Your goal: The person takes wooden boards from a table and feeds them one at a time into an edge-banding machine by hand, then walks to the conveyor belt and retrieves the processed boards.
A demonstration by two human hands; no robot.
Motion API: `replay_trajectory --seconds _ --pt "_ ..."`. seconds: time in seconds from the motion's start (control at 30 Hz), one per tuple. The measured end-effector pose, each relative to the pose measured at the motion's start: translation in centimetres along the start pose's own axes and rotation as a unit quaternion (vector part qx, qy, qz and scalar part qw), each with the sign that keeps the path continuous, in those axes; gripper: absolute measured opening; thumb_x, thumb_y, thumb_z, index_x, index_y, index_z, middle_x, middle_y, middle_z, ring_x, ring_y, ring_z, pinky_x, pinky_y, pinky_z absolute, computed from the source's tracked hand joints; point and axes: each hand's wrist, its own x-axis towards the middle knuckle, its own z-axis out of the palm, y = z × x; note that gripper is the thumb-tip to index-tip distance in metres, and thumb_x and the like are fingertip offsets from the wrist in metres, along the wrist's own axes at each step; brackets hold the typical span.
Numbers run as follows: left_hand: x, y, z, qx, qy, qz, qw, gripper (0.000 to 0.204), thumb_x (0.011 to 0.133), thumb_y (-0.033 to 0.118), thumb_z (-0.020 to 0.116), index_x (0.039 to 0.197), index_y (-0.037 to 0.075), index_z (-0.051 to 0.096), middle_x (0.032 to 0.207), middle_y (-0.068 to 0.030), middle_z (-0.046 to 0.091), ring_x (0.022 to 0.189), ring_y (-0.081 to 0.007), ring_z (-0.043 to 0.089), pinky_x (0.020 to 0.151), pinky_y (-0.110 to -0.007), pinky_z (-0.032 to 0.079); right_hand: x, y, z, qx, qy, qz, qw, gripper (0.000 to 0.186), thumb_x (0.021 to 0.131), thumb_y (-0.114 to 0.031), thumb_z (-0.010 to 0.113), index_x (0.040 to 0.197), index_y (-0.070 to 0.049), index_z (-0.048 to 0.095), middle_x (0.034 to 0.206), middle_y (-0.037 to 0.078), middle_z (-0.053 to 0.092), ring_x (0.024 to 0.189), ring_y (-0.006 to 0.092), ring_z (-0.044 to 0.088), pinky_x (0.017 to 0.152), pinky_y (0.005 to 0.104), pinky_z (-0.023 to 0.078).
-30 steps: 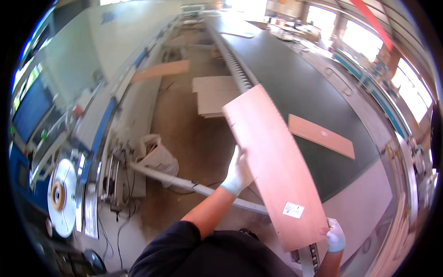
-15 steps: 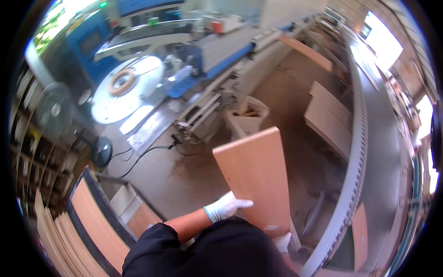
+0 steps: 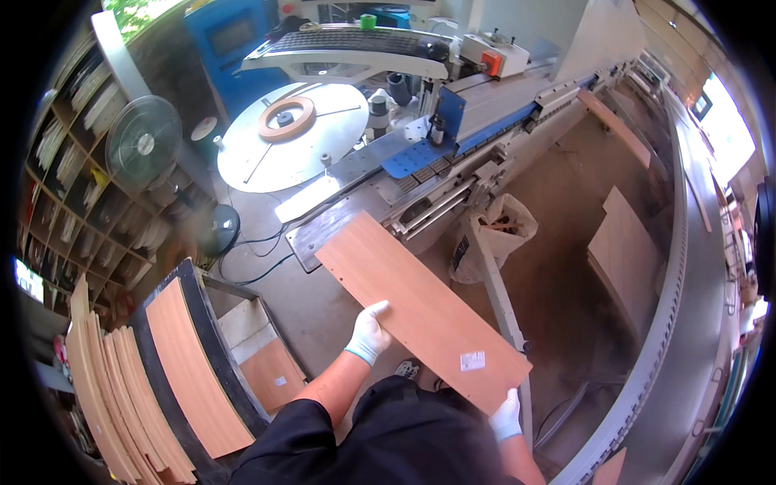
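Note:
A long wood-grain board point(image 3: 420, 303) with a white label lies across in front of me, held in both hands. My left hand point(image 3: 370, 333), in a white glove, grips its near long edge with the thumb on top. At the near right corner my right hand point(image 3: 507, 415), also gloved, is closed on the board's end; its fingers underneath are hidden. The board's far left end overlaps the metal infeed plate point(image 3: 311, 242) of an edge-banding machine point(image 3: 453, 153); whether it touches the plate I cannot tell.
A round white reel table point(image 3: 323, 137) carries a coil of edging tape point(image 3: 287, 119). Stacked boards point(image 3: 121, 396) and a black-edged cart point(image 3: 194, 364) stand at left. A white sack of offcuts point(image 3: 505, 234) hangs beyond the board. A curved-looking conveyor point(image 3: 647, 380) runs along the right.
The board has swung from pointing away from me to lying diagonally, its far end now left by the machine plate. My view has turned, and both hands still hold the board.

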Motion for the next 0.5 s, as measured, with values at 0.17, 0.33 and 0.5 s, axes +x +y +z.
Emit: replay_trajectory --seconds 0.17,0.33,0.5 --pt "3.6 1.1 2.2 -0.017 0.03 0.029 0.999 0.041 0.092 0.024 0.06 0.128 0.005 0.053 0.128 -0.0126 0.058 0.12 -0.033 0.053 0.107 -0.049 0.039 -1.2 0.1 9.6 -0.028 0.03 -0.05 0.998 0.062 0.1 -0.052 0.041 0.145 -0.008 0.037 0.139 0.011 0.051 0.124 0.03 0.053 0.104 0.043 0.043" --pt "7.4 -0.2 4.4 0.078 0.066 0.128 0.986 0.057 0.099 0.042 0.052 0.141 0.007 0.041 0.14 -0.0115 0.048 0.127 -0.0308 0.047 0.109 -0.047 0.037 0.7 -0.7 13.2 0.079 0.011 -0.008 0.997 0.056 0.099 -0.045 0.045 0.142 -0.01 0.04 0.136 0.01 0.053 0.124 0.028 0.053 0.102 0.044 0.044" --pt "9.5 0.4 8.4 0.14 0.059 0.071 0.986 0.059 0.1 0.044 0.05 0.144 0.007 0.037 0.145 -0.0103 0.044 0.131 -0.0303 0.044 0.11 -0.047 0.036 3.2 -1.7 15.5 0.138 0.015 0.03 0.99 0.046 0.097 -0.038 0.05 0.135 -0.012 0.048 0.131 0.008 0.057 0.12 0.0279 0.055 0.1 0.0446 0.045"
